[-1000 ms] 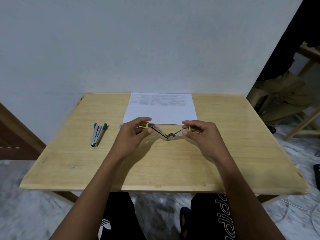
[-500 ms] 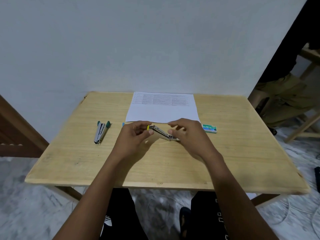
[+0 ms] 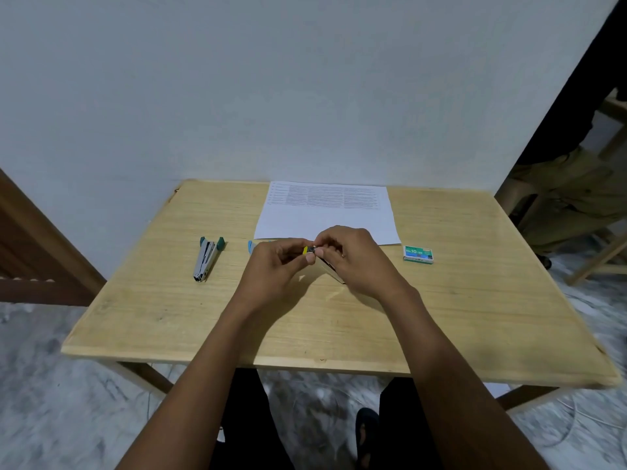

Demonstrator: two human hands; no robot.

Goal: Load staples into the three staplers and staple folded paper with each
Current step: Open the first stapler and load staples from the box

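A wooden bench (image 3: 475, 300) is set against a plain pale wall (image 3: 305, 79).

The yellow-tipped stapler (image 3: 307, 250) is held just above the middle of the bench, between both hands. Its yellow end is pinched by the thumb and fingers of the left hand (image 3: 278, 269). The fingers of the right hand (image 3: 353, 262) are curled over its metal body, and most of that body is hidden under them. Whether the stapler's magazine is open cannot be told.

A green-tipped stapler (image 3: 207, 261) is lying on the bench to the left, well apart from the hands, with its arms slightly parted at the far end. A blue-tipped stapler (image 3: 250, 247) is lying just beyond the left hand. Only its blue end is seen, the rest being covered by that hand.

A sheet of paper (image 3: 325, 212) is lying flat at the far edge of the bench, directly beyond the hands, with printed lines across its far part. A green box of staples (image 3: 418, 254) is resting on the bench to the right of the hands, just beside the near right corner of the sheet.

A marbled floor (image 3: 51, 385) is seen under the bench. Part of a seated person's leg (image 3: 576, 198) is seen at the right edge.
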